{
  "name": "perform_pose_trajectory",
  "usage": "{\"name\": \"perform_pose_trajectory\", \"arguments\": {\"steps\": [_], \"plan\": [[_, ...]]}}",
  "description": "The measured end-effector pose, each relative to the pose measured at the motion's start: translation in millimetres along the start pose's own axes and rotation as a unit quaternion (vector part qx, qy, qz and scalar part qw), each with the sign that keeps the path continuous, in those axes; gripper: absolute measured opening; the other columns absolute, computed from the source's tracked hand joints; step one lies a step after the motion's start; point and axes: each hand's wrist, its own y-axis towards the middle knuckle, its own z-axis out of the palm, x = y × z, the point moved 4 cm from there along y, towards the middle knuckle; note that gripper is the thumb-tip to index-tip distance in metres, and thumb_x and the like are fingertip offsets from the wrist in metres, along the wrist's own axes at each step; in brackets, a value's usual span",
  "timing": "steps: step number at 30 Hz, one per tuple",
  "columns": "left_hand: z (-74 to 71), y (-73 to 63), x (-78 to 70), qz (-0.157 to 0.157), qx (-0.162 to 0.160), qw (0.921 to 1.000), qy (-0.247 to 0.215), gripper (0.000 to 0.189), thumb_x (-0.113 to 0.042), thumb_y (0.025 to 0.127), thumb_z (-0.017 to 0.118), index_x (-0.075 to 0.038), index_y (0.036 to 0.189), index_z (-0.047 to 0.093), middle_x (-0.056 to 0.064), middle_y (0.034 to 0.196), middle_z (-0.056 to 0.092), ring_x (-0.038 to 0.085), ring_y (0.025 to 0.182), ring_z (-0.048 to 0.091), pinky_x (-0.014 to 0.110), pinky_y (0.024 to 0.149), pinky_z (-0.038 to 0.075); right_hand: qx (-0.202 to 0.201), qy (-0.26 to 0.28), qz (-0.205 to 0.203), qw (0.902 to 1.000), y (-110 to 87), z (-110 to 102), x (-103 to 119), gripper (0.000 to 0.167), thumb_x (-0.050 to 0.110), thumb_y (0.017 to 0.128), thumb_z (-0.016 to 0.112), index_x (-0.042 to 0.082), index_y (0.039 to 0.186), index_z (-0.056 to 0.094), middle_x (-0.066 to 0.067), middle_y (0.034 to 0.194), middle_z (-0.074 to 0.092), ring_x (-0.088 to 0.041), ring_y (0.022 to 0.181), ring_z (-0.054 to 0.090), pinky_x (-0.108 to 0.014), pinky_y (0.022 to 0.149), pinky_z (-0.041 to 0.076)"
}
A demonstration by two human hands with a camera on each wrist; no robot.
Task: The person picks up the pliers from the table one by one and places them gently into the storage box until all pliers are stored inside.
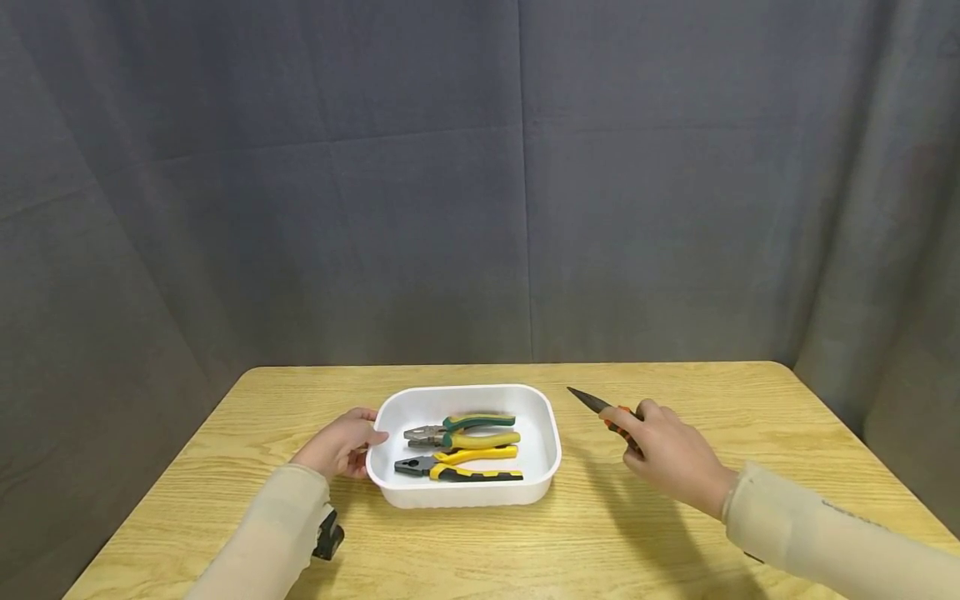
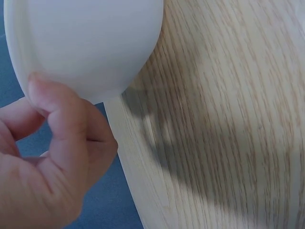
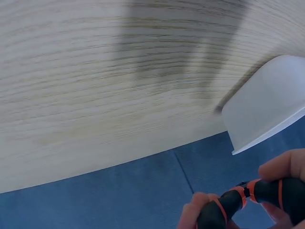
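A white plastic tray [image 1: 465, 497] sits on the wooden table, with my left hand [image 1: 347, 442] pinching its left rim between thumb and fingers. In the left wrist view the thumb [image 2: 45, 90] lies over the tray's edge. Inside the tray are green-and-yellow pliers [image 1: 480, 437] with a grey head and, nearer me, yellow-and-black pliers [image 1: 478, 475]. Right of the tray, my right hand [image 1: 671, 454] holds long-nose pliers [image 1: 588, 400] above the table, their dark pointed tip toward the tray. Their black-and-orange handles [image 3: 267, 191] are gripped in the right wrist view.
The light wooden table [image 1: 600, 550] extends around the tray on all sides. Behind its far edge hangs a grey curtain [image 1: 420, 208], which also runs along both sides. A black strap piece [image 1: 328, 536] shows at the left wrist.
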Motion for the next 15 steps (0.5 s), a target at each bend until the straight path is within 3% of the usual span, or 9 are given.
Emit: {"name": "perform_pose_trajectory", "arguments": {"steps": [15], "plan": [[0.5,-1.4,-0.9,0.011,0.005,0.9999,-0.003,0.034,0.000,0.096,0.051,0.002,0.125,0.035,0.014,0.082,0.050,0.016,0.057,0.046,0.017,0.046,0.041,-0.004,0.015,-0.053,0.9985,10.7,-2,14,0.046,-0.004,0.076,0.062,0.017,0.117,0.060,0.001,0.078,0.044,-0.013,0.065,0.037,-0.025,0.049,0.034]]}}
